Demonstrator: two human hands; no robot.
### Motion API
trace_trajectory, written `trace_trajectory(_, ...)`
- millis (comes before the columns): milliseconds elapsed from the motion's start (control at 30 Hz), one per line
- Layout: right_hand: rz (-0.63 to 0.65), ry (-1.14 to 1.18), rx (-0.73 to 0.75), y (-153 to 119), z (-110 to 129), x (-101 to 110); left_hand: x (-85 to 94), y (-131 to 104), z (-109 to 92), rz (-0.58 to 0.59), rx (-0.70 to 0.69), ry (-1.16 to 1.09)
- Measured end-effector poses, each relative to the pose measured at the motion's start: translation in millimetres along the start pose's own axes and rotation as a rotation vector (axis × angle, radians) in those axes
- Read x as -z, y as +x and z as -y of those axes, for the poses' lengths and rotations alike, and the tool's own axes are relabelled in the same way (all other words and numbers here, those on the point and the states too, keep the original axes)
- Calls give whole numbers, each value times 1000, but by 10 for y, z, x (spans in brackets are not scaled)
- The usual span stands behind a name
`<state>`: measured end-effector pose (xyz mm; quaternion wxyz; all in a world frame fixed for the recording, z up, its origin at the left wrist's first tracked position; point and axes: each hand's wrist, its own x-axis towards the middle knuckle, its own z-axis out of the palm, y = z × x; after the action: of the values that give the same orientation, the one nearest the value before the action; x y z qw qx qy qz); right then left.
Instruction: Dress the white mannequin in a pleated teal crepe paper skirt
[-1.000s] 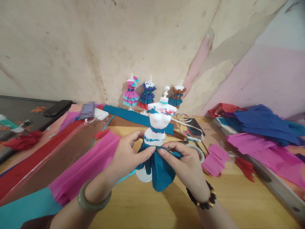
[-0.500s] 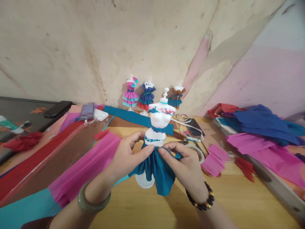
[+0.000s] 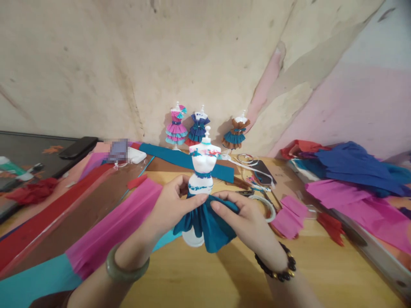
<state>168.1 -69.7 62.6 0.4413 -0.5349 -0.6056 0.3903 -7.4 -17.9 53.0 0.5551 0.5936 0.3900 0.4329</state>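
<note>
A small white mannequin with blue and red smears on its chest and waist stands upright in front of me. Teal crepe paper hangs in gathered folds below its waist like a skirt. My left hand pinches the gathered upper edge against the mannequin's left-hand side, thumb at the front, fingers partly hidden behind. With thumb and fingers, my right hand grips the same paper's upper edge farther right. The mannequin's round white base shows beneath the folds.
Dressed mannequins in pink, navy and brown-teal line the wall. Pink paper lies at left, a blue paper pile at right. A tape roll and a phone rest behind my right hand.
The mannequin has shifted left and become more upright. My right hand has drawn the paper's upper edge out to the right, so it spreads wider between my hands.
</note>
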Motion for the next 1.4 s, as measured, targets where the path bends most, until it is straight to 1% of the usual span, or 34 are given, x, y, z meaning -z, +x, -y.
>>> trace_trajectory(133,-46,21,-8,-1,-62,8,-14,14,-29,-55,42,-66)
trace_trajectory(200,-77,-18,33,-22,-89,20,-7,24,-50,-80,68,-83)
trace_trajectory(267,-130,-117,168,-62,-87,44,15,45,-65,-107,89,-109)
trace_trajectory(333,-149,-253,396,-119,-48,72,47,71,-68,-135,102,-139)
trace_trajectory(367,-120,-321,520,-149,-19,80,64,83,-65,-144,106,-157)
trace_trajectory(433,-16,-446,697,-201,36,73,95,97,-57,-155,108,-194)
trace_trajectory(467,8,-502,756,-219,55,56,105,97,-55,-157,108,-207)
trace_trajectory(500,2,-563,805,-230,65,30,110,92,-55,-159,111,-212)
trace_trajectory(600,-133,-708,906,-229,49,-70,100,61,-68,-147,124,-199)
trace_trajectory(667,-206,-756,936,-218,31,-126,84,43,-77,-130,140,-200)
trace_trajectory(733,-221,-754,953,-212,29,-160,78,40,-74,-117,145,-205)
trace_trajectory(833,-198,-732,989,-212,45,-178,102,61,-47,-102,112,-216)
trace_trajectory(933,-159,-794,1007,-201,35,-189,138,79,-28,-97,91,-245)
trace_trajectory(1033,-136,-855,985,-177,-4,-208,150,78,-43,-97,110,-252)
trace_trajectory(1133,-92,-854,944,-170,-8,-220,146,79,-55,-113,121,-241)
trace_trajectory(1233,25,-730,876,-202,56,-184,145,89,-41,-139,77,-157)
trace_trajectory(1300,74,-578,844,-234,106,-121,145,89,-30,-117,34,-80)
trace_trajectory(1367,58,-434,793,-254,125,-38,139,80,-26,-48,4,-45)
trace_trajectory(1400,17,-382,743,-255,116,4,133,73,-26,-11,-7,-38)
